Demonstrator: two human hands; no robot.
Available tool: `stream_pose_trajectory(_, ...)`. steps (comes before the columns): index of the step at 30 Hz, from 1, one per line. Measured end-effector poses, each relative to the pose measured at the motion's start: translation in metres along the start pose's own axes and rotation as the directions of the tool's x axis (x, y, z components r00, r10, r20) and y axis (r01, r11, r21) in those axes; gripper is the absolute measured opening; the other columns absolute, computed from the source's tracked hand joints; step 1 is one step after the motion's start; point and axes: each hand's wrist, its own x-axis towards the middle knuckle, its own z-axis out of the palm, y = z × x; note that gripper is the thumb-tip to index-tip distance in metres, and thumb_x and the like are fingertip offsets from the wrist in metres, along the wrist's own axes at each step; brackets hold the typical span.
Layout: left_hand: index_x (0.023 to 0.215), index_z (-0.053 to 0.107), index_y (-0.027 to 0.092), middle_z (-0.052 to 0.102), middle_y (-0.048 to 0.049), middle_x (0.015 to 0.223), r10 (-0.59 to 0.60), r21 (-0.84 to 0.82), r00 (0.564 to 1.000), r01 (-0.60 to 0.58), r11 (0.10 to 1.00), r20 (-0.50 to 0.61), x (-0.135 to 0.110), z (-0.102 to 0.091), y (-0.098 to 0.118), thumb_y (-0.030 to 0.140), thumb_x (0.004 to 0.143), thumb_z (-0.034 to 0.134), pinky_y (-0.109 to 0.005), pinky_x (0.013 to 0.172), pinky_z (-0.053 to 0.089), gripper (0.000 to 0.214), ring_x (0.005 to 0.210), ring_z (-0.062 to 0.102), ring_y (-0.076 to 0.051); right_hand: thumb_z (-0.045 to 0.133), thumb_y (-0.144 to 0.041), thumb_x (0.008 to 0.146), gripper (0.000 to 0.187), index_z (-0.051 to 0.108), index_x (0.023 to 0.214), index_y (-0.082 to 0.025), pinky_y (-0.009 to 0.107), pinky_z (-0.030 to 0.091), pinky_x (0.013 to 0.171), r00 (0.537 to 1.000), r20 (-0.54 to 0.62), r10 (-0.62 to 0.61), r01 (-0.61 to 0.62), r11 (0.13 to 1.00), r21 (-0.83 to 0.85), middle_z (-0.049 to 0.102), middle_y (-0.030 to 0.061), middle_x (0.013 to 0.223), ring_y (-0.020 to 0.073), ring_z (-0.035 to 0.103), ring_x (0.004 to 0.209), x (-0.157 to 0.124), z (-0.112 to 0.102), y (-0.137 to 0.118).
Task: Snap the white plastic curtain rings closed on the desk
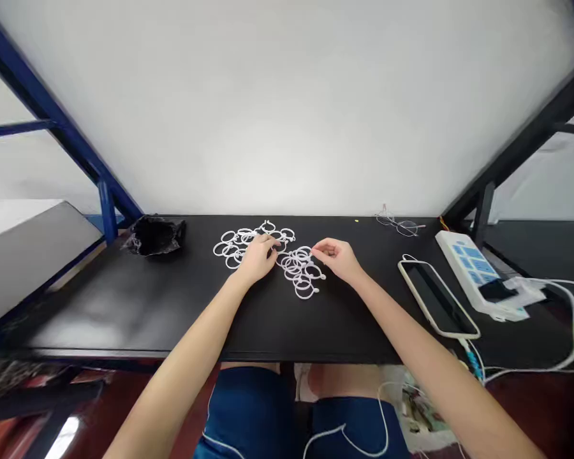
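Observation:
Several white plastic rings (pixel 242 242) lie scattered in a loose pile at the back middle of a black table (pixel 172 306). A second bunch of white rings (pixel 300 271), which look linked together, lies just to the right of the pile. My left hand (pixel 257 256) rests on the table between the two groups, fingers curled over a ring. My right hand (pixel 337 257) pinches the upper right end of the linked bunch between thumb and fingertips.
A crumpled black bag (pixel 155 234) sits at the back left. A pair of glasses (pixel 402 224) lies at the back right, with a phone (pixel 437 298) on a cable and a white power strip (pixel 478 274) to the right. Blue frame struts (pixel 108 210) flank the table.

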Motion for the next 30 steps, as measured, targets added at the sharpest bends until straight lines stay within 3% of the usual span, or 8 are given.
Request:
stream_pose_trajectory(8, 0.095, 0.069, 0.017, 0.065, -0.0081, 0.099, -0.016, 0.076, 0.999, 0.012, 0.997, 0.051, -0.002, 0.003, 0.000, 0.017, 0.086, 0.052, -0.042, 0.089, 0.047, 0.019, 0.096, 0.054, -0.025, 0.067, -0.039, 0.077, 0.020, 0.069, 0.078, -0.019, 0.025, 0.035, 0.048, 1.000, 0.014, 0.007, -0.005, 0.987, -0.161, 0.058, -0.0012, 0.056, 0.0110, 0.045, 0.049, -0.004, 0.000, 0.000)
stream_pose_trajectory(16, 0.090, 0.068, 0.018, 0.065, -0.0079, 0.097, -0.021, 0.078, 0.995, 0.013, 0.997, 0.097, -0.001, 0.000, 0.002, 0.022, 0.089, 0.052, -0.040, 0.087, 0.045, 0.016, 0.095, 0.054, -0.025, 0.064, -0.039, 0.079, 0.021, 0.070, 0.080, -0.019, 0.027, 0.046, 0.055, 0.999, -0.006, -0.042, 0.040, 0.975, -0.220, 0.068, 0.0022, 0.068, 0.0145, 0.057, 0.057, 0.001, -0.004, -0.007)
stream_pose_trajectory(19, 0.087, 0.067, 0.018, 0.065, -0.0073, 0.095, -0.029, 0.074, 0.994, 0.021, 0.997, 0.110, -0.001, -0.002, 0.003, 0.022, 0.089, 0.053, -0.040, 0.086, 0.045, 0.015, 0.094, 0.054, -0.024, 0.063, -0.042, 0.080, 0.024, 0.070, 0.086, -0.019, 0.032, 0.052, 0.066, 0.977, -0.189, -0.099, 0.033, 0.946, -0.322, 0.072, 0.0062, 0.084, 0.0197, 0.065, 0.073, -0.005, -0.037, -0.022)
stream_pose_trajectory(22, 0.086, 0.066, 0.018, 0.065, -0.0072, 0.095, -0.032, 0.102, 0.993, 0.020, 0.995, 0.117, -0.001, -0.004, 0.006, 0.021, 0.091, 0.050, -0.039, 0.085, 0.044, 0.017, 0.094, 0.053, -0.024, 0.059, -0.049, 0.082, 0.035, 0.067, 0.100, -0.020, 0.039, 0.053, 0.085, 0.914, -0.394, -0.093, -0.081, 0.911, -0.405, 0.071, 0.0084, 0.100, 0.0241, 0.067, 0.091, -0.040, -0.093, -0.027)
stream_pose_trajectory(24, 0.087, 0.065, 0.018, 0.065, -0.0073, 0.095, -0.035, 0.136, 0.993, 0.020, 0.991, 0.109, 0.000, -0.005, 0.010, 0.020, 0.091, 0.048, -0.039, 0.083, 0.043, 0.017, 0.093, 0.053, -0.025, 0.058, -0.055, 0.081, 0.044, 0.065, 0.109, -0.022, 0.046, 0.048, 0.096, 0.901, -0.431, -0.049, -0.233, 0.784, -0.575, 0.067, 0.0101, 0.114, 0.0302, 0.063, 0.107, -0.078, -0.134, -0.020)
stream_pose_trajectory(26, 0.088, 0.064, 0.018, 0.065, -0.0075, 0.095, -0.037, 0.160, 0.996, 0.022, 0.987, 0.087, 0.000, -0.007, 0.015, 0.020, 0.092, 0.048, -0.039, 0.081, 0.042, 0.017, 0.093, 0.053, -0.025, 0.057, -0.063, 0.076, 0.064, 0.061, 0.118, -0.016, 0.053, 0.041, 0.102, 0.885, -0.464, 0.028, -0.386, 0.601, -0.700, 0.061, 0.0187, 0.125, 0.0400, 0.054, 0.120, -0.117, -0.166, -0.007)
stream_pose_trajectory(28, 0.088, 0.064, 0.018, 0.065, -0.0076, 0.096, -0.032, 0.163, 0.998, 0.021, 0.986, 0.062, 0.000, -0.010, 0.019, 0.021, 0.092, 0.048, -0.040, 0.082, 0.042, 0.017, 0.093, 0.053, -0.025, 0.058, -0.070, 0.070, 0.082, 0.056, 0.125, -0.010, 0.056, 0.044, 0.097, 0.850, -0.505, 0.152, -0.511, 0.475, -0.717, 0.058, 0.0262, 0.125, 0.0457, 0.053, 0.118, -0.148, -0.184, 0.008)
stream_pose_trajectory(30, 0.088, 0.063, 0.018, 0.065, -0.0076, 0.096, -0.024, 0.155, 0.999, 0.017, 0.988, 0.044, 0.000, -0.011, 0.021, 0.020, 0.091, 0.048, -0.040, 0.082, 0.041, 0.016, 0.093, 0.053, -0.025, 0.058, -0.074, 0.068, 0.092, 0.050, 0.130, -0.007, 0.057, 0.045, 0.095, 0.854, -0.496, 0.155, -0.512, 0.415, -0.752, 0.058, 0.0269, 0.125, 0.0460, 0.054, 0.116, -0.164, -0.187, 0.018)
